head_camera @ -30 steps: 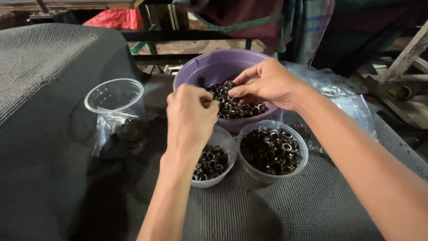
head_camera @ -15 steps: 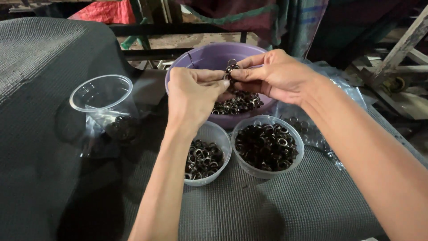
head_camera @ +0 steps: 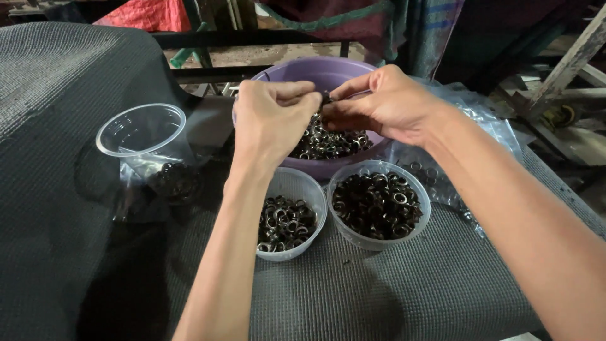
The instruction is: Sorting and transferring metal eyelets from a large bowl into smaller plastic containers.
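Both hands are raised over the round purple plastic bowl (head_camera: 278, 72), which holds a heap of small dark metal rings (head_camera: 328, 144). The left hand (head_camera: 273, 117) has its fingers curled in, thumb and forefinger pressed together; the right hand (head_camera: 385, 104) meets it fingertip to fingertip, also pinched. A small dark piece (head_camera: 326, 99) sits between the two pinches; I judge it to be one or two of the rings, but the fingers cover most of it and I cannot tell how many.

Below the wrists stand two clear plastic cups on the grey woven mat (head_camera: 379, 297): the left cup (head_camera: 291, 221) partly filled with rings, the right cup (head_camera: 377, 203) fuller and touching it or very nearly so. A third clear cup (head_camera: 140, 129), tilted and holding no rings that I can see, rests on a crumpled plastic bag (head_camera: 170, 183) well to the left.

Risks as I judge them:
- The pinched piece is tiny and held by fingertips alone; a slip would drop it. Over the bowl the loss is slight, but off to the side it could land in the wrong cup.
- The left forearm passes close above the left cup; a lowered wrist could tip it.
- The right cup is nearly full; a knock would spill rings onto the mat, whose weave would hide them.
- Loose rings already lie on clear plastic sheeting (head_camera: 442, 170) near the table's right edge and could roll off.
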